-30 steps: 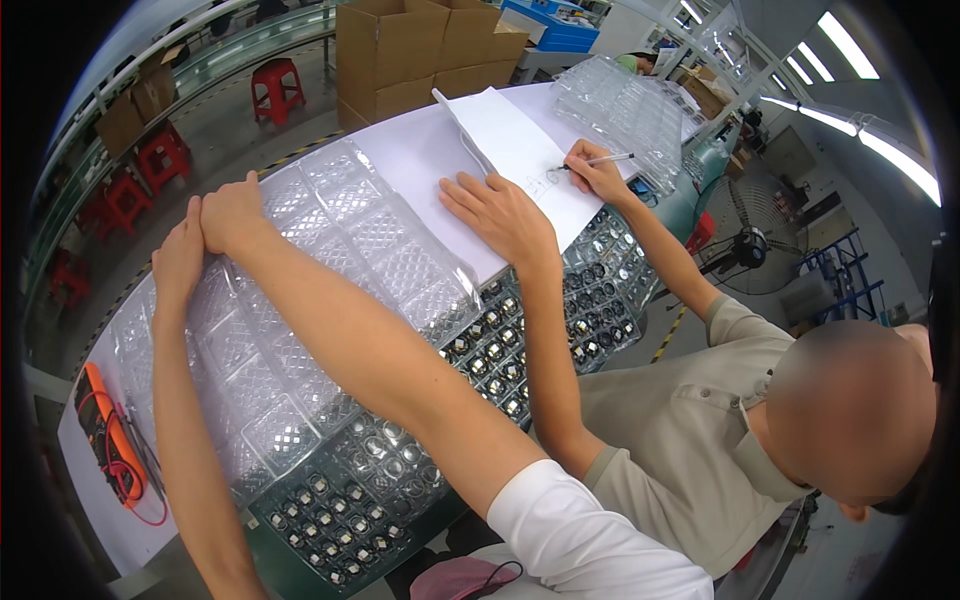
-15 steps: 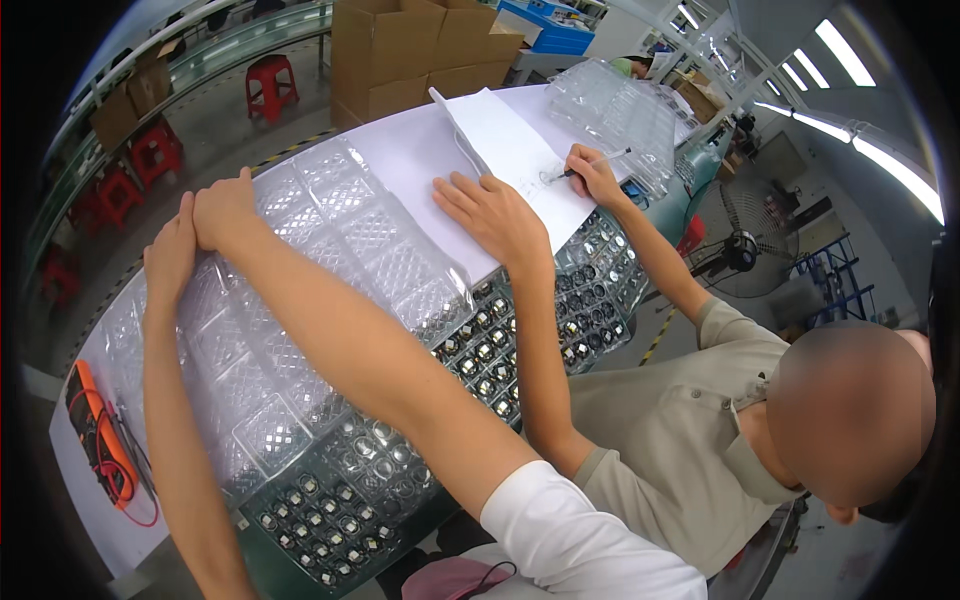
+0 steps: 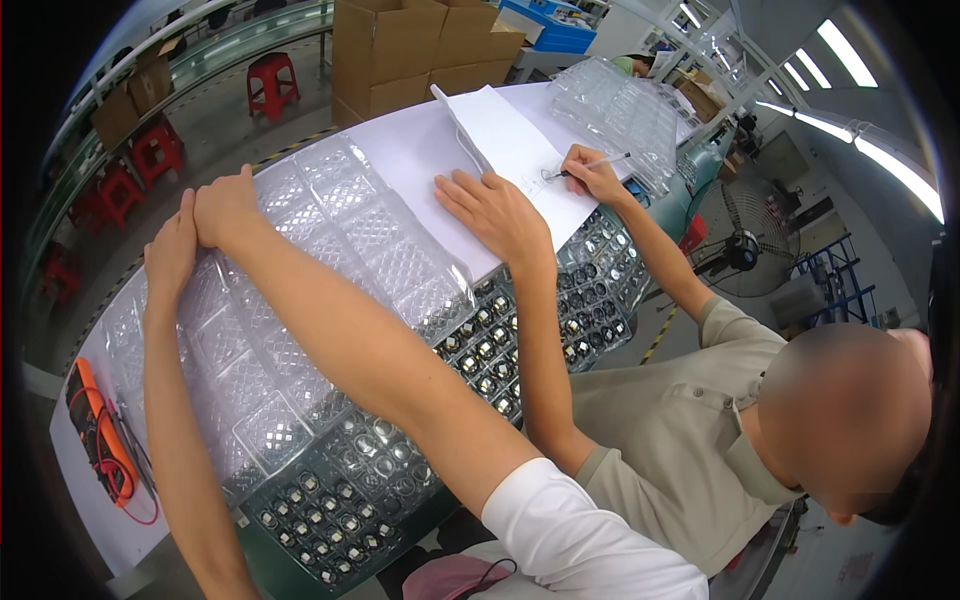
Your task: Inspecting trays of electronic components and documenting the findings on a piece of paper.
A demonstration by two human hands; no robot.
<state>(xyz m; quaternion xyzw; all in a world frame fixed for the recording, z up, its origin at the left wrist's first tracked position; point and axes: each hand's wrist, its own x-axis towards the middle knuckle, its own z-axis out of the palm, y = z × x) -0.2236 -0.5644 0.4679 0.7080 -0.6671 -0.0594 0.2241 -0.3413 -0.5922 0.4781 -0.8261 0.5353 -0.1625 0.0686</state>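
My left hand and my right hand touch each other at the far left edge of the table, over clear plastic trays. The right forearm crosses the trays diagonally. Most of the fingers on both hands are bent away out of sight, so their grip is hidden. Nearer me lie dark trays of small square-topped lens-like parts. At my right a co-worker's hand holds a pen on a white sheet. That person's other hand lies flat by the sheet.
An orange multimeter with a red lead lies at the table's left end. Cardboard boxes stand beyond the table, red stools to the far left. More clear trays sit at the far right, near a floor fan.
My hands have stayed in place. The co-worker's pen hand has shifted very slightly over the sheet, and their head has moved a little to the left.
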